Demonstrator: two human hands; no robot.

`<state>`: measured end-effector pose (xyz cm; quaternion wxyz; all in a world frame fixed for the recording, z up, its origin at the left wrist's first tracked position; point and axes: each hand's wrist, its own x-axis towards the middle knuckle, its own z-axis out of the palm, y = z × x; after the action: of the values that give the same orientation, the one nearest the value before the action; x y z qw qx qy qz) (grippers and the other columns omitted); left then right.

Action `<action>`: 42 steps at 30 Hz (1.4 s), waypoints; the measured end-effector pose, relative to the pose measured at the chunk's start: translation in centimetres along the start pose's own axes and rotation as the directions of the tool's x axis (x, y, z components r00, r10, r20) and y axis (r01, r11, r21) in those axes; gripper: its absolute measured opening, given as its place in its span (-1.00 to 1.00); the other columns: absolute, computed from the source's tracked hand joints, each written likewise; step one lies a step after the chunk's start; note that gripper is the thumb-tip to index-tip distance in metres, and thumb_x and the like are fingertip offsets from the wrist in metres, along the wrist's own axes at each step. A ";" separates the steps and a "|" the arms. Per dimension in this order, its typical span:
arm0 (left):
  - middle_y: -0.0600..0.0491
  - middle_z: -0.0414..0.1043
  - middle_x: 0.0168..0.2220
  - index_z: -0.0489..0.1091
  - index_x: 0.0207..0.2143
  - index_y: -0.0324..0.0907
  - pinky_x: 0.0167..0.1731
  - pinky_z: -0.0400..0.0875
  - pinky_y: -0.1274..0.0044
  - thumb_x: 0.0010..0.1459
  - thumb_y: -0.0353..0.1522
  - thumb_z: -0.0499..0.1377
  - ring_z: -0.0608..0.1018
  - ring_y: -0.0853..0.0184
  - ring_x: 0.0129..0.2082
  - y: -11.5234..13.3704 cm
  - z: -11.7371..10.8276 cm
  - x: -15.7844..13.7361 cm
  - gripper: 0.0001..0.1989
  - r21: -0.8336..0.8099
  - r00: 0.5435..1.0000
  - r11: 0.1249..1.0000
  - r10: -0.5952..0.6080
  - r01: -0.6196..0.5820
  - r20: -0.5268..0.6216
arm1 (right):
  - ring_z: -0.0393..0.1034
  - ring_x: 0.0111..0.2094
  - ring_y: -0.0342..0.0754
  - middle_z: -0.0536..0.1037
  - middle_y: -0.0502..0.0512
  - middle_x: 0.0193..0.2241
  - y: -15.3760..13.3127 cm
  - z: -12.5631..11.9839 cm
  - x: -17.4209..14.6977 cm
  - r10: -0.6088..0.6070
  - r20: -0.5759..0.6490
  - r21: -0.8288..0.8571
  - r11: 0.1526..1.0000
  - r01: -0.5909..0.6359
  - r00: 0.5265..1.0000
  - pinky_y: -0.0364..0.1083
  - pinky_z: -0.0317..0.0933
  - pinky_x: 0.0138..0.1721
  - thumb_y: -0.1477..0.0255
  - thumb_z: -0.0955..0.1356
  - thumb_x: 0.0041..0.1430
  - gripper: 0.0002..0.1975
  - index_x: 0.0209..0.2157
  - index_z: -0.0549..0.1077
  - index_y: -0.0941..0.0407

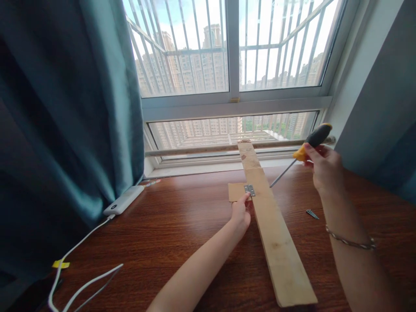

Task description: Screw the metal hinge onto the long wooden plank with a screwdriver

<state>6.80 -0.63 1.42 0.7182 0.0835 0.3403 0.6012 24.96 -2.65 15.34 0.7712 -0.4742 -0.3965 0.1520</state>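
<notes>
My right hand (326, 167) grips a screwdriver (316, 138) with a black and yellow handle. Its metal shaft slants down to the left, the tip close to the right edge of a long wooden board (274, 225). At the board's left edge, my left hand (242, 212) pinches a small metal hinge (249, 190) between thumb and fingers. One part of the hinge lies over a small flat tan piece (235, 192) beside the board. Some of the left fingers are hidden beneath. To the right of the board, several screws (312, 213) lie together on the brown wooden tabletop (182, 238).
A white power bank (124, 200) with a white cable (81, 242) lies at the left by a blue curtain (107, 108). Behind the tabletop, a horizontal rail (195, 150) runs along the window, near the board's far end. A wall (383, 99) stands at the right.
</notes>
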 end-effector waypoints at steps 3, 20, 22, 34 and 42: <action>0.05 0.47 -0.50 0.38 -0.44 -0.28 -0.55 0.35 0.62 -0.15 -0.62 0.22 0.46 0.46 -0.59 0.2 0.1 -0.2 -0.82 0.000 1.000 1.000 0.000 0.000 -0.017 | 0.18 -0.71 -0.24 0.39 -0.03 -0.63 2.1 -2.1 0.7 0.108 0.060 -0.125 0.987 -0.099 0.992 -0.25 -0.01 -0.77 0.20 0.41 -0.14 -0.68 -0.48 0.40 0.18; 0.05 0.47 -0.51 0.39 -0.46 -0.27 -0.54 0.34 0.63 -0.13 -0.64 0.20 0.47 0.46 -0.58 0.4 0.2 -0.4 -0.83 0.005 0.999 1.000 -0.005 0.006 -0.032 | 0.43 -0.39 0.04 0.54 0.18 -0.46 16.6 -7.5 -2.5 0.423 0.436 -0.886 0.358 0.295 0.795 -0.14 0.14 -0.42 0.24 0.34 -0.08 -0.76 -0.49 0.42 0.15; 0.05 0.47 -0.51 0.39 -0.46 -0.27 -0.51 0.36 0.63 -0.13 -0.64 0.20 0.48 0.46 -0.57 0.4 0.3 -0.4 -0.84 0.007 1.000 1.000 -0.006 0.006 -0.031 | 0.42 -0.39 0.04 0.53 0.18 -0.46 16.8 -7.5 -2.6 0.432 0.441 -0.885 0.354 0.302 0.786 -0.14 0.14 -0.42 0.23 0.33 -0.07 -0.75 -0.49 0.41 0.15; 0.04 0.47 -0.51 0.39 -0.46 -0.27 -0.52 0.39 0.60 -0.15 -0.63 0.22 0.49 0.42 -0.56 0.3 0.2 -0.1 -0.83 -0.007 0.999 1.000 0.003 -0.003 -0.034 | 0.42 -0.40 0.03 0.52 0.16 -0.48 17.2 -7.8 -2.7 0.466 0.458 -0.882 0.340 0.325 0.757 -0.15 0.14 -0.44 0.16 0.32 -0.06 -0.69 -0.49 0.41 0.15; 0.04 0.49 -0.49 0.40 -0.44 -0.28 -0.54 0.38 0.61 -0.13 -0.64 0.21 0.49 0.43 -0.57 0.3 0.2 -0.2 -0.83 -0.016 0.999 1.000 -0.007 0.006 -0.048 | 0.42 -0.39 0.03 0.52 0.14 -0.47 17.1 -8.3 -2.3 0.496 0.456 -0.886 0.329 0.326 0.739 -0.14 0.15 -0.42 0.01 0.30 -0.08 -0.57 -0.49 0.43 0.13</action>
<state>6.69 -0.68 1.85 0.7123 0.0625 0.3530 0.6034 32.16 -0.51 -2.21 0.1419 -0.7608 -0.6258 0.0968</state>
